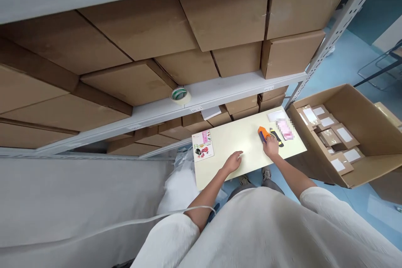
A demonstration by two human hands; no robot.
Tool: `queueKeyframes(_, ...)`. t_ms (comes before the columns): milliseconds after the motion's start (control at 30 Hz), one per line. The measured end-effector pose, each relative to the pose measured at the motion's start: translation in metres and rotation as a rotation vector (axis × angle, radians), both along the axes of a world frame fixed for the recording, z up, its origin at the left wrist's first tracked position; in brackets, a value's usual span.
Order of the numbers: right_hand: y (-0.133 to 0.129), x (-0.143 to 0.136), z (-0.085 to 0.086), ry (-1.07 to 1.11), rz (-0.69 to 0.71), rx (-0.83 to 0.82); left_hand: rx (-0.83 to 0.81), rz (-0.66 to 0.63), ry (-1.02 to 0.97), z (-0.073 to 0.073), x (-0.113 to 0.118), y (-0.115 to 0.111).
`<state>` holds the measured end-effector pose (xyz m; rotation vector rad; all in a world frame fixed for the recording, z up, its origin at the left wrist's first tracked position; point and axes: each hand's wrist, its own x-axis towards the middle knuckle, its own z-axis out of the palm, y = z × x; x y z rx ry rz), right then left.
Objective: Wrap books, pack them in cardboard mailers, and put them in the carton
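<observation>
A small pale yellow table [226, 167] stands in front of me. My left hand [233, 161] rests flat on its top, fingers loosely apart, holding nothing. My right hand [271, 146] is closed around the near end of an orange tool [263, 133] that lies on the table. A black and yellow tool [278, 138] lies just right of that hand. A pink packet [285, 129] and a white card [276, 116] sit at the table's far right. A small printed booklet [202, 145] lies at the left end.
Metal shelving [220, 88] packed with brown cartons rises behind the table; a roll of tape [180, 95] sits on its shelf. An open carton [361, 163] holding several small labelled boxes stands on the blue floor at right. White bagged material [179, 188] lies at left.
</observation>
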<state>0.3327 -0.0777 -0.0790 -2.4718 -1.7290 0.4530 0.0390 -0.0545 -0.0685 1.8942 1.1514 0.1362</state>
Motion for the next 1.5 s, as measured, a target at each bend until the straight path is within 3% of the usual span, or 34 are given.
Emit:
queueKeyframes(233, -0.002, 0.01, -0.017, 0.036, 0.017, -0.012, -0.01, -0.008, 0.023, 0.001, 0.001, 0.001)
queueKeyframes(433, -0.003, 0.012, -0.014, 0.059, 0.007, -0.061, -0.011, 0.002, 0.021, 0.003, 0.007, 0.004)
queueKeyframes(733, 0.0, 0.031, 0.02, -0.006, 0.048, 0.029, 0.049, 0.049, -0.037, 0.007, 0.024, 0.018)
queueKeyframes(933, 0.014, 0.043, 0.046, -0.009, 0.184, 0.051, 0.099, 0.133, -0.073, 0.012, 0.038, 0.018)
queueKeyframes(1300, 0.037, 0.028, 0.04, 0.018, 0.462, 0.052, 0.115, 0.366, -0.077, 0.01, 0.038, -0.02)
queueKeyframes(1500, 0.049, -0.017, 0.038, 0.121, 0.708, 0.038, 0.082, 0.588, -0.043, 0.008, 0.011, -0.061)
